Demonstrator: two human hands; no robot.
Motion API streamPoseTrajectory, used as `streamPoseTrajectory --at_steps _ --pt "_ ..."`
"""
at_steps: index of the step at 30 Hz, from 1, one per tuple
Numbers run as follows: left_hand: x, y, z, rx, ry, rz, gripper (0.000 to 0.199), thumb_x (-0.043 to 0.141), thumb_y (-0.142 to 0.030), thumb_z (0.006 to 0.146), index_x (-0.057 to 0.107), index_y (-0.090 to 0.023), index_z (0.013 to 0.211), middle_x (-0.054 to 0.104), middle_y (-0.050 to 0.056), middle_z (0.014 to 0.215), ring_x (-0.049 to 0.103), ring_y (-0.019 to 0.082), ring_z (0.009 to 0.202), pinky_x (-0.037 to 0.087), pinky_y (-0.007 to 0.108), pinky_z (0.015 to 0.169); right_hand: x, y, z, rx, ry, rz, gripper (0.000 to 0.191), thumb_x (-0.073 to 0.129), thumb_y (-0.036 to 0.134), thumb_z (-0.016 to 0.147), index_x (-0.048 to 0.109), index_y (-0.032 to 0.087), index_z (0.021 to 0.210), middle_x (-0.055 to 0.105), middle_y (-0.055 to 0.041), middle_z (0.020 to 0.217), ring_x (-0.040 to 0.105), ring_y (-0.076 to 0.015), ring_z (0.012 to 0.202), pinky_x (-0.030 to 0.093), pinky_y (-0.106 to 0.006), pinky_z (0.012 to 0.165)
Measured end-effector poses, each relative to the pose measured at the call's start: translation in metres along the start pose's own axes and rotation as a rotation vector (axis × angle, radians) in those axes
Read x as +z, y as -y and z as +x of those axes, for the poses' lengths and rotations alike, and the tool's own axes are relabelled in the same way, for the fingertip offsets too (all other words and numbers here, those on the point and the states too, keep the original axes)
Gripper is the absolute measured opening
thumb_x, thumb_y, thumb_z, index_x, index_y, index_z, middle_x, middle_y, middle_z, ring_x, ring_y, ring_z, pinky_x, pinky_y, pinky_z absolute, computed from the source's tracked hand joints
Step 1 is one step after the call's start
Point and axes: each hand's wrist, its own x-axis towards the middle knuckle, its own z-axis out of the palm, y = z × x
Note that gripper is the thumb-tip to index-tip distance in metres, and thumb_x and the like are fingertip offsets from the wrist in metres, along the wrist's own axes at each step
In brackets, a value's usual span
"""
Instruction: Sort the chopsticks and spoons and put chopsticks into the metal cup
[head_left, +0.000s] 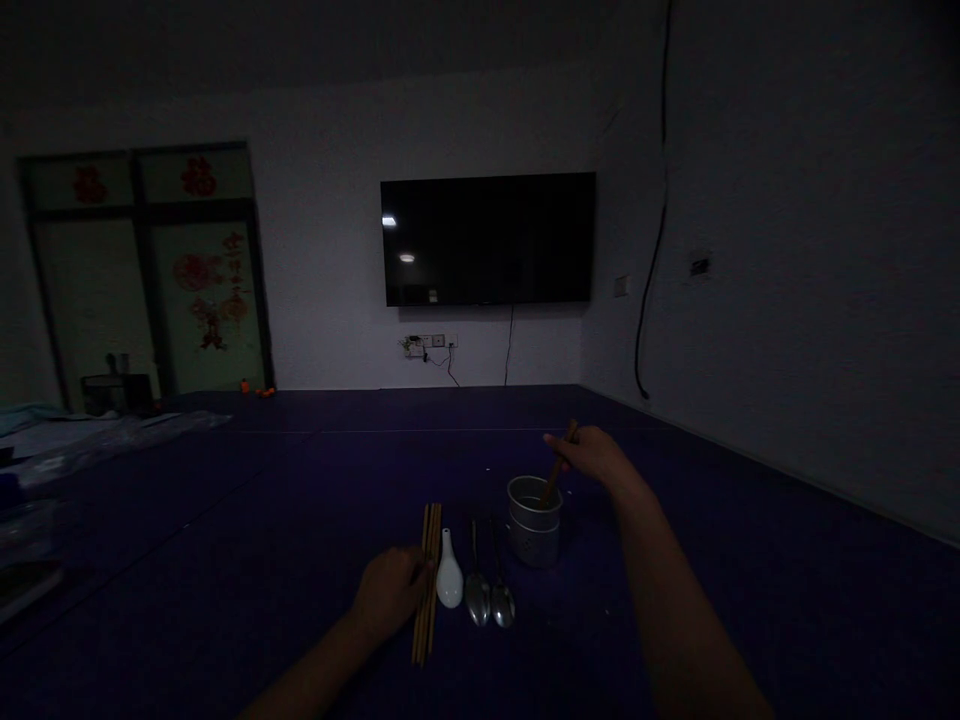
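Note:
A row of utensils lies on the dark blue surface in front of me. My left hand [392, 588] is closed on the left side of a bunch of wooden chopsticks [425, 620], which lie side by side pointing away from me. Just right of them are a white soup spoon [449, 580] and two metal spoons [477, 597], bowls toward me. A metal cup [535, 535] stands upright further right. Above its rim my right hand [592, 455] grips wooden chopsticks [556, 476], tilted, their lower ends inside the cup. How many it holds is hard to tell.
The blue surface [300, 520] stretches to the wall, where a black television [487, 240] hangs. Clear plastic wrapping [142, 440] lies at the left. Small orange things [264, 392] sit at the far left edge. A black cable [651, 290] hangs down the right wall.

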Motion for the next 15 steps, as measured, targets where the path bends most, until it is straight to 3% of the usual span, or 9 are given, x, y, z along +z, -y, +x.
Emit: streamPoseTrajectory --at_steps 15 --pt "0.002 0.002 0.001 -0.006 0.010 0.001 0.037 0.033 -0.039 0.093 0.064 -0.021 0.086 0.070 0.005 0.090 0.064 0.017 0.082 0.041 0.023 0.067 -0.004 -0.011 0.004 0.070 -0.059 -0.035 0.049 0.049 0.052 0.086 0.059 0.021 0.049 0.068 -0.0069 0.062 0.063 -0.0174 0.062 0.039 -0.025 0.057"
